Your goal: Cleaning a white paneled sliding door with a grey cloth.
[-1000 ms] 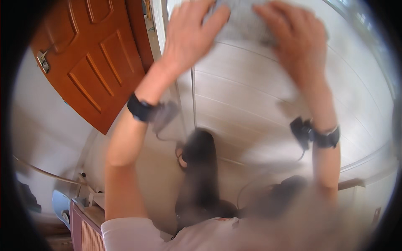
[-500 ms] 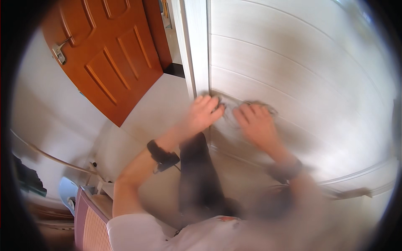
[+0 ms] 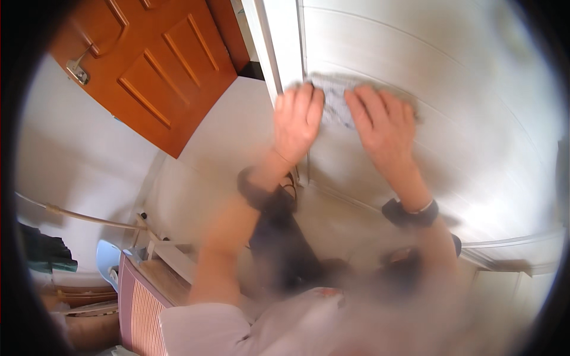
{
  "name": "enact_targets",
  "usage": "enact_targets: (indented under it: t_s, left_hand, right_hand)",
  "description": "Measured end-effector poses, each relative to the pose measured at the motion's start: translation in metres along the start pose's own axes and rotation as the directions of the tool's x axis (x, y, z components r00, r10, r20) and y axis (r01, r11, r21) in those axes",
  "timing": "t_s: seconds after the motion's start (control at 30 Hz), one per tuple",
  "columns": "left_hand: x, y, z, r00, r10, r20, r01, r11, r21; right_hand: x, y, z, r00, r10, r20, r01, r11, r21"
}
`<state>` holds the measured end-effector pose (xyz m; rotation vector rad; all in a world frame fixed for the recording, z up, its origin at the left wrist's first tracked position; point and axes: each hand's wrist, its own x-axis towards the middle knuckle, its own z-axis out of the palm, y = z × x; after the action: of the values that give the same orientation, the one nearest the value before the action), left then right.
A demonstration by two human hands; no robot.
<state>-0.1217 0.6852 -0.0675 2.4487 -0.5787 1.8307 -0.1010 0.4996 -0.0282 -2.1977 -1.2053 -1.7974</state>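
Head view: left hand (image 3: 297,121) and right hand (image 3: 380,127) flat, fingers spread, pressing grey cloth (image 3: 337,102) against white panelled door (image 3: 451,118). Blurred. Cloth could slip from between palms, or bunch at door's edge.

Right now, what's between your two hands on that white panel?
A pale cloth lies between the left hand and right hand, pressed flat on the white panel. Both hands cover its ends. The head view shows it, blurred.
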Motion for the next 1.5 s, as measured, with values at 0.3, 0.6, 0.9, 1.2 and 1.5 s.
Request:
enact_targets:
  t_s: [0.3, 0.6, 0.9, 1.2, 1.5]
  left_hand:
    - [-0.168, 0.058, 0.03, 0.829, -0.311, 0.465, 0.343, 0.939, 0.015]
    - [-0.051, 0.029, -0.019, 0.933, -0.332, 0.139, 0.348, 0.931, -0.112]
    - [-0.116, 0.048, 0.034, 0.879, -0.453, 0.149, 0.472, 0.869, -0.147]
    - [-0.079, 0.046, 0.022, 0.867, -0.487, 0.105, 0.498, 0.843, -0.204]
    - [-0.092, 0.056, 0.02, 0.812, -0.526, 0.254, 0.581, 0.77, -0.263]
  right_hand:
    - [-0.145, -0.072, 0.057, 0.787, -0.101, 0.608, -0.043, 0.975, 0.217]
    - [-0.032, -0.039, -0.016, 0.933, 0.15, 0.328, -0.225, 0.953, 0.204]
    - [-0.075, -0.054, 0.027, 0.903, 0.124, 0.411, -0.222, 0.954, 0.2]
    - [-0.046, -0.045, 0.013, 0.932, 0.163, 0.323, -0.215, 0.968, 0.133]
    - [-0.075, -0.05, 0.012, 0.912, 0.22, 0.345, -0.297, 0.936, 0.188]
